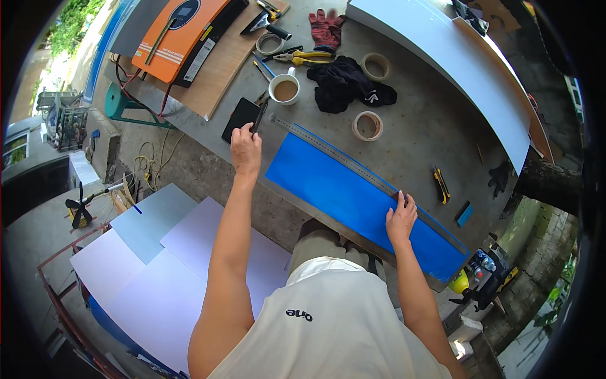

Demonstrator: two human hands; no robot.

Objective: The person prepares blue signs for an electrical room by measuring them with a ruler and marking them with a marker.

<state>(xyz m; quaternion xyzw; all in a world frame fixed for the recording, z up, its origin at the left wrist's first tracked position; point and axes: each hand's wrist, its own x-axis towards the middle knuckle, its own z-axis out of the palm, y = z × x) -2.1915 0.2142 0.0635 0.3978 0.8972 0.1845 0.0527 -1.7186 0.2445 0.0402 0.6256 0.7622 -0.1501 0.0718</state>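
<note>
A long blue sheet (341, 189) lies along the near edge of the grey table, with a metal ruler (341, 156) along its far side. My right hand (401, 218) rests at the sheet's far edge, fingertips on the ruler's right end, fingers a little apart. Left of the sheet, my left hand (245, 149) is at the near edge of a dark phone-like slab (240, 120); its fingers are bent round the lower end of a thin dark tool that I cannot make out. Just beyond stands a white cup (284, 90) of brown drink.
Tape rolls (367, 126), a black cloth (347, 83), yellow pliers (304, 57) and a red glove (326, 30) lie further back. A yellow cutter (441, 186) is at the right. An orange device (177, 38) stands at the back left; white panels (158, 297) lie below left.
</note>
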